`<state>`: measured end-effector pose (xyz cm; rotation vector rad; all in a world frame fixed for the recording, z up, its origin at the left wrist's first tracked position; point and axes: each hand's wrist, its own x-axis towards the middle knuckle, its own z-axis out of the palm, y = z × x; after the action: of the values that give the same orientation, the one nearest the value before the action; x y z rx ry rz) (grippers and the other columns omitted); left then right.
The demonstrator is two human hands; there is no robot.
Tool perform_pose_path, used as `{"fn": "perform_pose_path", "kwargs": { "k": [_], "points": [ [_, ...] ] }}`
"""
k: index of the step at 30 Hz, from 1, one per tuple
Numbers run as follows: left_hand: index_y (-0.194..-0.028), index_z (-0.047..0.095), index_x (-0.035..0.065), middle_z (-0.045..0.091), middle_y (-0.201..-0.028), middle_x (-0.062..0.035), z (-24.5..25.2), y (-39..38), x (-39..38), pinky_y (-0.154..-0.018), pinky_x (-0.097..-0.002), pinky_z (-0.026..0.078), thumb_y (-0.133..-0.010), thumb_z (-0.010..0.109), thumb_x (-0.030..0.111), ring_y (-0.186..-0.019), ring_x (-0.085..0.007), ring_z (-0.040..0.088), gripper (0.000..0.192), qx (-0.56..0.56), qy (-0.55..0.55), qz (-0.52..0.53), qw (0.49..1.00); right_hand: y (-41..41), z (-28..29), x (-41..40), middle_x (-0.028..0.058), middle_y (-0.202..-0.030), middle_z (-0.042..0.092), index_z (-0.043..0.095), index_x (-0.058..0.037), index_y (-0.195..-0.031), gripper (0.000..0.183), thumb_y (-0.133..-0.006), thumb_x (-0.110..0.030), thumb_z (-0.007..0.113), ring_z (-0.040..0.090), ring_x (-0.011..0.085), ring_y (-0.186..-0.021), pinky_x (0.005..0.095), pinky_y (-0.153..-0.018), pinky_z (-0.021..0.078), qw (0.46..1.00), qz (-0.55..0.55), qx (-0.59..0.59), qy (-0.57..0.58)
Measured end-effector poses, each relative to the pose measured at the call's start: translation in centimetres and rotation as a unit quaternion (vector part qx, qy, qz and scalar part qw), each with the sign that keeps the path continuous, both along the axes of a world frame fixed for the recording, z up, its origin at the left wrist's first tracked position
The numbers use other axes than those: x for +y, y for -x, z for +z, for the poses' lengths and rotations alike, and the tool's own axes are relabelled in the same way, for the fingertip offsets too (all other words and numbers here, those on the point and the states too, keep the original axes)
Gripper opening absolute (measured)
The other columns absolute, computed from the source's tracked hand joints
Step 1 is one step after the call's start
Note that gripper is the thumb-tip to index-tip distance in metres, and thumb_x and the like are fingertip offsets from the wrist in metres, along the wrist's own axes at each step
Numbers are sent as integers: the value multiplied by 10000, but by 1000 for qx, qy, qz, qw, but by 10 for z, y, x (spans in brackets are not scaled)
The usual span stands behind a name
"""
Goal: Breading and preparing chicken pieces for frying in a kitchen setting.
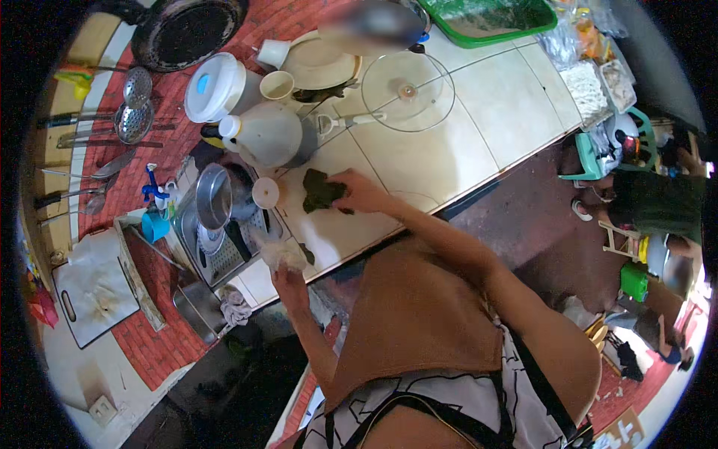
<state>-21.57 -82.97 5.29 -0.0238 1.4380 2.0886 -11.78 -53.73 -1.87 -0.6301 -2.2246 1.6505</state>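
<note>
On the tiled countertop (460, 134), my right hand (362, 192) grips the edge of a dark green cloth or scouring pad (318, 191) lying crumpled. My left hand (289, 278) is over the counter's front edge, by the sink, holding a blurred, pale, translucent thing (277, 250), perhaps thin plastic. A small dark green piece (307, 253) lies just right of that hand. A round white lid or tub (265, 193) is between the sink and the cloth. Behind stands a large plastic jug (269, 134) with a white cap.
Left are a steel sink (221, 275) with a metal pot (213, 196) and a cutting board (95, 292). Further back are a lidded white bucket (210, 90), plates (320, 59), a glass lid (408, 92) and a green basin (488, 39). People are at the far right.
</note>
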Motion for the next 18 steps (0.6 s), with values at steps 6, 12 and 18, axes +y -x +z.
{"fn": "perform_pose_path", "kwargs": {
  "k": [6,12,18],
  "points": [
    [-1287,503,43,589,-1206,-83,15,-60,56,-954,-353,438,-915,592,109,-1082,-222,568,388,-26,2,31,999,-129,19,142,95,-875,655,586,-20,-1145,477,-856,-385,691,622,161,-633,279,-544,513,842,-282,1,460],
    [-1293,496,50,578,-1223,-85,28,-95,136,-948,-343,439,-921,573,98,-1082,-203,565,383,-24,18,14,999,-156,-6,218,71,-864,653,643,-12,-1035,326,-925,-317,612,604,144,-652,274,-570,501,874,-285,46,391],
    [-1311,478,45,567,-1239,-86,29,-114,156,-971,-373,426,-915,568,76,-1128,-214,542,407,-13,19,5,1000,-238,-7,242,42,-889,652,662,-43,-1019,215,-931,-200,545,587,121,-741,268,-643,483,868,-322,82,369]
  ]
}}
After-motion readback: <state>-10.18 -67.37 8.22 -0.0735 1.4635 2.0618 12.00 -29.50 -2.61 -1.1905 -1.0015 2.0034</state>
